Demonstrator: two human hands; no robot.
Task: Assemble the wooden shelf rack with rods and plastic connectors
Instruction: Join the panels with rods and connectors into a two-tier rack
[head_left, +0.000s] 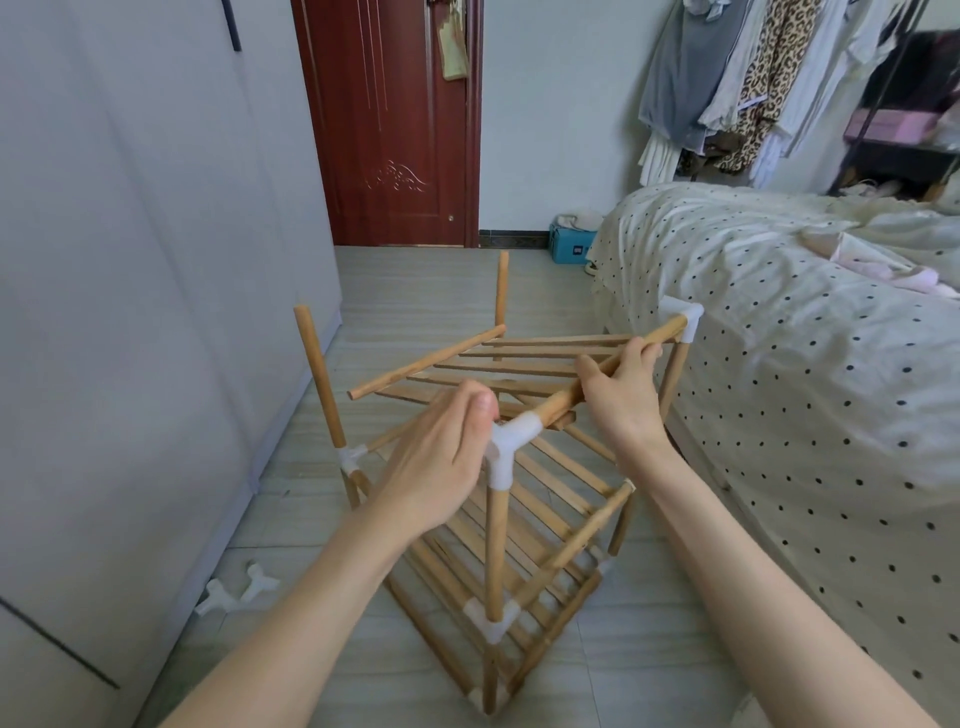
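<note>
Head view shows the rack (498, 499) standing on the floor (415, 291) between a grey wardrobe (130, 260) and a bed (805, 338), with its lower tiers joined and its top tier only half seated. The top slatted shelf (519, 364) is tilted: its near rail runs from the near white connector (511, 441) up to a second corner connector (684, 318) by the bed, while its far rail (426, 361) hangs free, its left end in no socket. Two upright rods, a left one (319, 374) and a rear one (502, 283), stand bare at their tops, without connectors.

The right hand (621, 389) has its fingers (641, 353) wrapped round the near rail. The left hand (447, 447) is loosely curled with the thumb against the near connector; whether it grips anything I cannot tell.

The risks as I judge them: pressing down on the near corner while the far side floats could twist the slats out of their rail or pry the near rail from its socket. The bare uprights can lean off line, so the shelf may miss them. Two spare connectors (234, 592) lie on the floor by the wardrobe, out of easy reach; letting go to fetch them may let the tilted shelf drop.
</note>
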